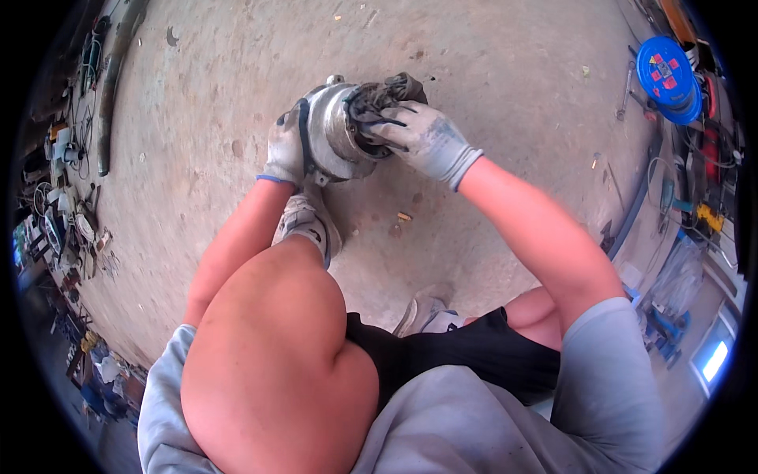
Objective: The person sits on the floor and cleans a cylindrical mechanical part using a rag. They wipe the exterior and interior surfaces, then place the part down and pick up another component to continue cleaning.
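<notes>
A round, silvery cast-metal housing [328, 130] with a flange and small lugs is in front of me, tilted with its open end to the right. My left hand [286, 148], in a grey-white work glove, is wrapped round the housing's left side, the fingers partly hidden. My right hand [430, 142], in a matching glove, presses a dark, dirty rag [377, 99] against the rim and opening. Part of the rag bunches up beyond the right fingers. The inside of the housing is mostly covered by the rag and hand.
Stained concrete floor [489, 71] lies all round, with a small cigarette-butt-like scrap [404, 216] on it. My shoe [304, 217] is just below the housing. A long dark pipe [110, 95] lies left; a blue spool [667, 75], cables and tools crowd the right.
</notes>
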Tool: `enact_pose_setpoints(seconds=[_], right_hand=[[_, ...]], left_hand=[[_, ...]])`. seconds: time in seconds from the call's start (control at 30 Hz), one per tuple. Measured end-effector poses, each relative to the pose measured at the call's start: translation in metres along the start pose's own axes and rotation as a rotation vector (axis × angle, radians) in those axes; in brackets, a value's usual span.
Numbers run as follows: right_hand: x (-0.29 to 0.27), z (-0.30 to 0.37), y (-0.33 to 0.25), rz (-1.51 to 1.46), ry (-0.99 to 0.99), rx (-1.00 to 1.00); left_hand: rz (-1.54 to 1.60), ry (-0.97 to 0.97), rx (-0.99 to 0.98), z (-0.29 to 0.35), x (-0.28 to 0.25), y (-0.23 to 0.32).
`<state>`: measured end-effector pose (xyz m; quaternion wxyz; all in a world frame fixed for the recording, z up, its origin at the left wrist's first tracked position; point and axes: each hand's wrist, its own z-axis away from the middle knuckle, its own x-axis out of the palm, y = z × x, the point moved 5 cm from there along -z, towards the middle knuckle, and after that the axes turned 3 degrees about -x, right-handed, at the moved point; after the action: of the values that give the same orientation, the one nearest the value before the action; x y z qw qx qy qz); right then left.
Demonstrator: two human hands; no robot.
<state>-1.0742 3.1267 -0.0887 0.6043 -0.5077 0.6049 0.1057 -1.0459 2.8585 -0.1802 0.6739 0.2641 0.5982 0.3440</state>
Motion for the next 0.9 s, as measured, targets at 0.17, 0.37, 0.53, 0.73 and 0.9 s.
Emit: enact_pose_setpoints(seconds=[0.17,0.37,0.53,0.73,0.9], right_hand=[[0.02,0.008,-0.001,0.031,0.079,0.18],[0.012,-0.004,0.005,-0.054,-0.022,0.65],[0.016,0.05,-0.01,-0.117,-0.489,0.646],[-0.02,0.169,0.034,-0.599,-0.109,1.116],[-0.036,0.056,0.056,-1.091,0.26,1.053]], left_hand=[[0.509,-0.01,-0.298,-0.005,0.008,-0.009],[0.554,-0.049,-0.25,-0.002,-0.001,0.039],[0.407,-0.078,-0.204,-0.008,-0.004,0.036],[0.789,-0.108,-0.358,-0.015,0.006,0.026],[0.585,-0.032,-0.291,-0.016,-0.003,-0.01]])
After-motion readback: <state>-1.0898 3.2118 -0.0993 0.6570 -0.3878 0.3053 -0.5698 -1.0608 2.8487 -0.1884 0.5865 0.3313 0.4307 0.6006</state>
